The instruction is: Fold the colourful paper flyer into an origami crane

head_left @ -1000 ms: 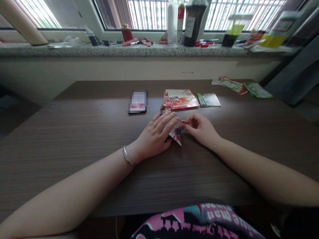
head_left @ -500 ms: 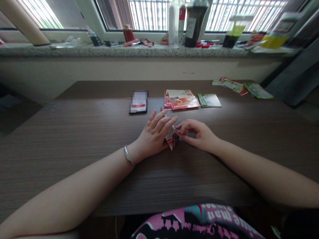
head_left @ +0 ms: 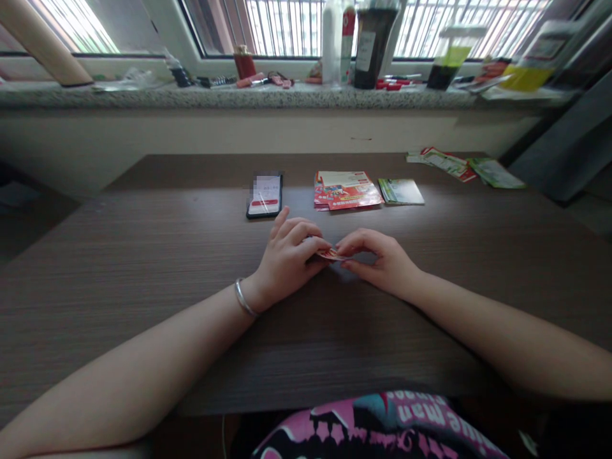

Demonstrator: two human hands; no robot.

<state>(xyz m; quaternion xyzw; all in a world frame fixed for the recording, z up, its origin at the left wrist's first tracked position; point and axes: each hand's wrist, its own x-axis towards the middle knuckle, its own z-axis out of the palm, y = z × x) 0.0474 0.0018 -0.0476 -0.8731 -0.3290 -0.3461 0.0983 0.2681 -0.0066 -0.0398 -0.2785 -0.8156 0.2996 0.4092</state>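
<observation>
Left hand (head_left: 287, 258) and right hand (head_left: 382, 258) each pinch one end of a small folded paper (head_left: 329, 255), red-printed, held flat low over the counter (head_left: 143, 255). Judged step: pressing a crease. Sharpening it calls for firm, even fingertip pressure.

With the folded paper (head_left: 329, 255) pinched between the left hand (head_left: 287, 261) and right hand (head_left: 382, 262) as the dial's centre, the worktop (head_left: 143, 242) is bare at 9 to 10 o'clock, at 3 o'clock, and at 6 o'clock between the forearms. A phone (head_left: 264, 196) lies flat at 11 o'clock, near the left fingers (head_left: 306, 231). A red leaflet stack (head_left: 347, 190) and a green card (head_left: 400, 191) lie flat at 12 to 1 o'clock. More leaflets (head_left: 442, 160) lie farther off at 2 o'clock. Upright bottles (head_left: 370, 44) crowd the windowsill (head_left: 268, 97) beyond 12 o'clock.
</observation>
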